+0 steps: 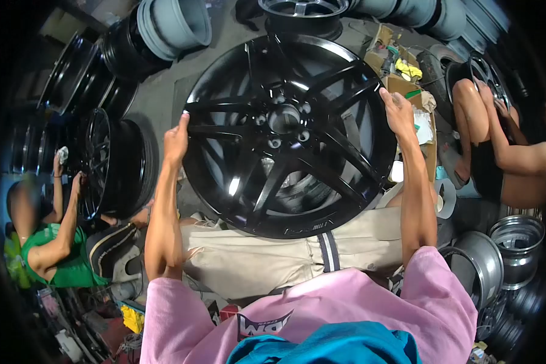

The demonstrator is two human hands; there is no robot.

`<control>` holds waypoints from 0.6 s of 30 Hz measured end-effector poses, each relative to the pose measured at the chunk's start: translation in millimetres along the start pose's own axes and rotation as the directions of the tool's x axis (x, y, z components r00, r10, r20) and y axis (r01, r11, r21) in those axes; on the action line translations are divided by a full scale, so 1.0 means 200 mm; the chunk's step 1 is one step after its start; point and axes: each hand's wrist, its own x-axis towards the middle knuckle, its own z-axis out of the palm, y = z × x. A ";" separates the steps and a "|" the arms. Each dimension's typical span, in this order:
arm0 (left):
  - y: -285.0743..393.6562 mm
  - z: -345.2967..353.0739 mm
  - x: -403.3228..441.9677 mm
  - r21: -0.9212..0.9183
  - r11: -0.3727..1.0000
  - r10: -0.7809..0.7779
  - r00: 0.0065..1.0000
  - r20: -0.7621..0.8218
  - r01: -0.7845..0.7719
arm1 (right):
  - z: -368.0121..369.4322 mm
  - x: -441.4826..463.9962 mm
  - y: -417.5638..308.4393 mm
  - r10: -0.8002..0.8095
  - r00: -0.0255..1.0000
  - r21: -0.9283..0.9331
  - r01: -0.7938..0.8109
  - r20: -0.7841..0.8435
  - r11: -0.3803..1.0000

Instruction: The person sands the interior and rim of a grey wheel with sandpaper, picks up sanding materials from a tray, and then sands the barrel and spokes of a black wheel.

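Note:
A glossy black car wheel rim [340, 121] with split spokes is tilted in front of my lap, its face toward me. My left hand [176, 138] grips its left edge, thumb on the front lip and the other fingers mostly hidden behind. On the opposite edge my right hand [398, 110] is closed the same way, thumb near a spoke end. The rim's lower edge lies against my beige trousers [255, 258]. Through the gaps between the spokes, part of the floor and the barrel show.
At left, a person in a green top [60, 242] handles another black rim [97, 164], a white cloth in one hand. Another person [497, 133] sits at right beside a rim. Cardboard boxes [428, 155], a yellow cloth [408, 69] and silver rims [515, 249] stand around.

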 end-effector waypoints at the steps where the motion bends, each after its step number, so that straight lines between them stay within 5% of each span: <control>1: 0.04 -0.07 -0.03 0.024 1.000 -0.001 1.000 -0.032 0.002 | 0.05 0.00 -0.05 0.006 1.000 0.000 -0.006 0.019 1.000; 3: 0.01 -0.12 -0.05 -0.007 0.996 -0.089 0.994 -0.059 0.088 | 0.13 0.00 -0.13 0.049 0.990 0.014 -0.052 0.132 0.999; 5: -0.15 -0.09 -0.03 -0.011 0.994 -0.110 0.990 -0.083 0.110 | 0.33 -0.02 -0.07 -0.060 0.998 -0.071 0.060 0.008 0.996; 10: -0.16 -0.10 -0.03 -0.060 0.994 -0.095 0.993 -0.063 0.091 | 0.33 0.00 -0.11 0.047 0.990 -0.149 -0.027 0.130 0.989; 15: -0.21 -0.12 0.02 -0.115 0.980 -0.172 0.984 -0.053 0.165 | 0.34 0.02 -0.05 0.041 0.990 -0.001 -0.041 0.131 0.999; 16: -0.22 -0.13 0.02 -0.024 0.994 -0.112 0.988 -0.102 0.110 | 0.37 0.01 -0.03 0.046 0.999 -0.039 -0.046 -0.005 0.998; 18: -0.24 -0.16 0.03 0.021 0.999 -0.034 0.991 -0.129 0.037 | 0.33 -0.01 -0.06 0.109 0.991 0.016 -0.111 0.071 0.994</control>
